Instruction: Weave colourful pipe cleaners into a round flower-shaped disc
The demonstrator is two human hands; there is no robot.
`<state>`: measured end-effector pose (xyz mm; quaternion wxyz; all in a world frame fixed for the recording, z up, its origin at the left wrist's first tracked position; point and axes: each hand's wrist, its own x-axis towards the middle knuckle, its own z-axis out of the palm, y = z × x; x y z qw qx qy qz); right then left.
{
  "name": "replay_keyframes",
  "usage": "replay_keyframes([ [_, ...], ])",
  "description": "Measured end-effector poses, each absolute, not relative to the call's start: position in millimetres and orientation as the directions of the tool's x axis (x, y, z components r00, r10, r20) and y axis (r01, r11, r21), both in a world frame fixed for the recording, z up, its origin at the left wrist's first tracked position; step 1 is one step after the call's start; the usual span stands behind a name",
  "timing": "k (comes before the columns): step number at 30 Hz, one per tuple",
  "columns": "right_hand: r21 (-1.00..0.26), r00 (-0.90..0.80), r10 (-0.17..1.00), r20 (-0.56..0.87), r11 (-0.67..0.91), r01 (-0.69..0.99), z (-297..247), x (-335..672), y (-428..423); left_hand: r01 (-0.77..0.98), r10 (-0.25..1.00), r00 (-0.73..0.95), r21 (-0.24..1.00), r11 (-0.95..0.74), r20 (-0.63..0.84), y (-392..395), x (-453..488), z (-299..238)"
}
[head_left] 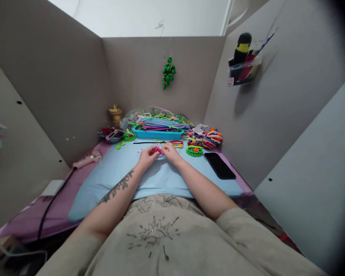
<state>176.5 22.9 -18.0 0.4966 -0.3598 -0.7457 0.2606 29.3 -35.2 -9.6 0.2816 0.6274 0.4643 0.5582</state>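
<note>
Over the blue cloth, my left hand (148,156) pinches a small bright pink piece (157,150) that looks like bent pipe cleaner. My right hand (171,153) meets it from the other side, its fingers closed at the edge of the same piece. The fingers hide most of its shape. Just beyond the hands lie a black pipe cleaner (143,143) and red and yellow looped ones (177,144). A green fuzzy ring-shaped craft (194,151) sits to the right of my right hand.
A blue tray (158,135) heaped with pipe cleaners stands at the back. Colourful fuzzy crafts (212,138) and a phone (220,166) lie right. At left are a pink glue gun (87,161) with a black cord and a dark bowl (115,137). Panels enclose three sides.
</note>
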Motion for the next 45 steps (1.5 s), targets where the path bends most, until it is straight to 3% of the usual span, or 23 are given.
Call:
replay_keyframes([
  [14,-0.815,-0.137,0.851,0.506,0.524,0.247,-15.3,183.8,26.5,0.373,0.787,-0.289,0.822,-0.431,0.544,-38.9,24.2,-4.9],
  [22,-0.822,-0.188,0.847,0.498,0.53,0.21,-15.1,179.2,25.3,0.359,0.877,-0.134,0.848,-0.391,0.461,-36.2,30.4,-8.8],
  [26,-0.798,-0.193,0.826,0.53,0.563,0.215,-14.4,177.3,23.5,0.288,0.899,-0.156,0.889,-0.355,0.409,-34.5,26.6,-7.4],
  [35,-0.537,-0.223,0.651,0.726,0.739,0.408,-7.2,182.6,7.2,0.147,0.952,-0.175,0.963,-0.226,0.251,-32.5,23.3,-5.8],
  [45,-0.26,-0.342,0.537,0.771,0.756,0.6,-5.2,182.4,3.4,0.157,0.944,-0.135,0.947,-0.279,0.301,-35.5,24.6,-6.7],
])
